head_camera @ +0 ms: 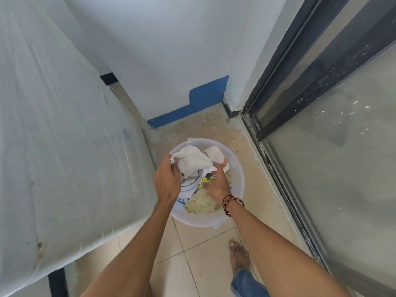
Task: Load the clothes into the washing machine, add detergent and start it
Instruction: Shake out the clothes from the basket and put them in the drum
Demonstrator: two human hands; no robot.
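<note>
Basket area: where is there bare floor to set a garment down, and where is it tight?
Bare tiles lie on the near side of the basket, up to the bare foot. A dusty strip of floor lies between basket and wall. It is tight between the basket and the covered mattress. Both the left hand and the right hand crowd the clothes.
</note>
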